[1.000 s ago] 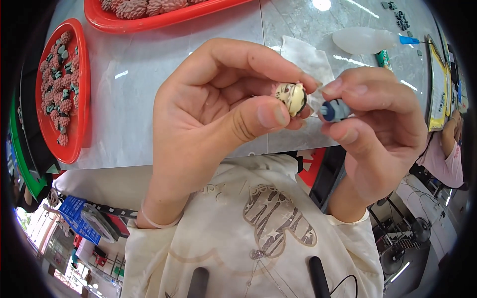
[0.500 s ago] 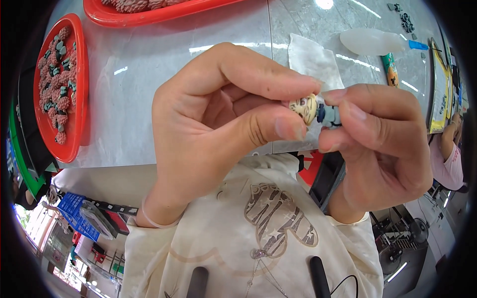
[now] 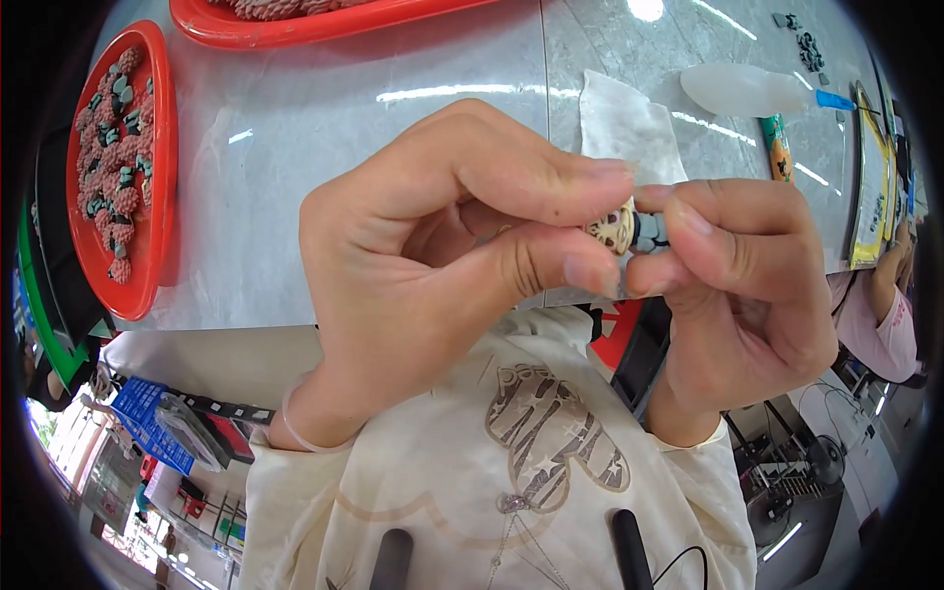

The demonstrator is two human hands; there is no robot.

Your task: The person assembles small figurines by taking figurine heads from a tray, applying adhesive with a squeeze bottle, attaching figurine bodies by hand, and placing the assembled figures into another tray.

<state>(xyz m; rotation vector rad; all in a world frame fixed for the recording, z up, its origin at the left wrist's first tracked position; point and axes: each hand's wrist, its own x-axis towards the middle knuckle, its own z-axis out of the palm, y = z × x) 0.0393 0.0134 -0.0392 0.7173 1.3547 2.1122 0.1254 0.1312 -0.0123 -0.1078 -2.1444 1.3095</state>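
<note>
Between the thumb and bent forefinger of my left hand (image 3: 423,246) sits a small cream-coloured figurine head (image 3: 612,232) with dark painted lines. My right hand (image 3: 757,280) pinches a small grey-blue figurine body (image 3: 650,232) with a dark collar-like edge. Head and body meet end to end in front of my chest, above the near edge of the table. Fingertips cover much of both parts, so whether they are joined I cannot tell.
Several pink, knobbly pieces with grey-green parts fill a red tray (image 3: 169,197) at the left. Another red tray (image 3: 295,39) stands at the back. Farther right are a white cloth (image 3: 624,118), a translucent squeeze bottle (image 3: 742,90), a green-and-orange tube (image 3: 777,147) and small dark parts (image 3: 810,51).
My right hand has shifted slightly left and down, bringing the body closer to the head. The head now sits a little lower and farther right between my left fingers.
</note>
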